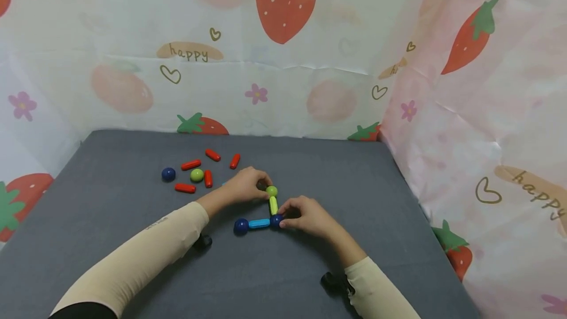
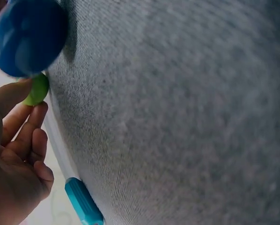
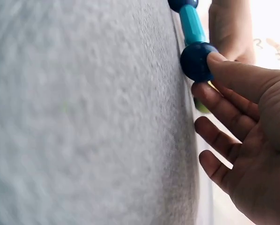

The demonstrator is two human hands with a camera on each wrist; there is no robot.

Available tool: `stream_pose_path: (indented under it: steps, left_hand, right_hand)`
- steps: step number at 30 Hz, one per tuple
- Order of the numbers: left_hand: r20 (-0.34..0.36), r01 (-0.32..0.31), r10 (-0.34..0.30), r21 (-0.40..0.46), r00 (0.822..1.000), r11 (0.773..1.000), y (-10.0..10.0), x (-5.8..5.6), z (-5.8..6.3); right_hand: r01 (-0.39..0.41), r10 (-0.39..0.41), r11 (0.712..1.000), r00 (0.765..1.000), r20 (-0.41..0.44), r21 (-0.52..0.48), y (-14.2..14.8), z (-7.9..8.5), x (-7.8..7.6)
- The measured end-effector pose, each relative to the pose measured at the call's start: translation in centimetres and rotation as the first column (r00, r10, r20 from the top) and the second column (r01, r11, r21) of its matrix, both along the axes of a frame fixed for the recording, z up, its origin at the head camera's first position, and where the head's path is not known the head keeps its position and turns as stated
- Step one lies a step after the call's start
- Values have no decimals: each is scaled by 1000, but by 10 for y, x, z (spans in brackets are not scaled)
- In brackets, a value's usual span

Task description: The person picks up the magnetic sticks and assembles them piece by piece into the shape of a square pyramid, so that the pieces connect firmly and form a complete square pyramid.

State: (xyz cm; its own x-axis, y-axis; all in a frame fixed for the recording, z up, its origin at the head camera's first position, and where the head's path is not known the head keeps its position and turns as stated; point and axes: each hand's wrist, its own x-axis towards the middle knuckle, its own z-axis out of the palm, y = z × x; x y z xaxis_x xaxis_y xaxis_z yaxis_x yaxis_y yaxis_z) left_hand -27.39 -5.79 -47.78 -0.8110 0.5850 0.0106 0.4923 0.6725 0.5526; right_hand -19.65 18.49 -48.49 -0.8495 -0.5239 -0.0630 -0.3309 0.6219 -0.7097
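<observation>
My left hand [image 1: 245,184] pinches a small green ball [image 1: 272,191] between thumb and fingers. From that ball a yellow-green rod [image 1: 273,206] runs down to a dark blue ball [image 1: 275,221], which my right hand [image 1: 307,216] pinches. A light blue rod [image 1: 259,223] links this ball to a second dark blue ball [image 1: 241,226] on the left, so the joined pieces form an L. In the right wrist view, thumb and index finger meet on the dark blue ball [image 3: 196,62]. A loose light blue rod [image 2: 83,201] lies near my left hand, mostly hidden in the head view.
Several red rods [image 1: 191,165] lie scattered at the back left of the grey cloth-covered table [image 1: 283,279]. Among them are another dark blue ball [image 1: 168,175] and a green ball [image 1: 197,175]. A strawberry-print curtain [image 1: 283,87] stands behind the table and along its right side.
</observation>
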Motion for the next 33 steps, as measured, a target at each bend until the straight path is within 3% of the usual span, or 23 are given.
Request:
stream_pose_path:
  steps: [6, 11, 21, 27, 33]
  left_hand:
    - [0, 31, -31, 20, 1000, 999, 1, 0, 0]
    - [16, 36, -36, 42, 999, 998, 2, 1, -1]
    - [49, 6, -9, 60, 999, 998, 4, 6, -2]
    - [41, -13, 10, 67, 999, 998, 4, 8, -3]
    - [40, -52, 49, 65, 998, 997, 6, 13, -5]
  right_hand:
    - [-17, 18, 999, 999, -37, 27, -4, 4, 3]
    - [-17, 17, 1000, 1000, -7, 2, 0, 7, -5]
    - [123, -124, 988, 992, 2, -91, 2, 13, -34]
    - [134, -132, 983, 991, 26, -122, -5, 4, -48]
    - [113, -103, 984, 992, 74, -141, -9, -4, -52]
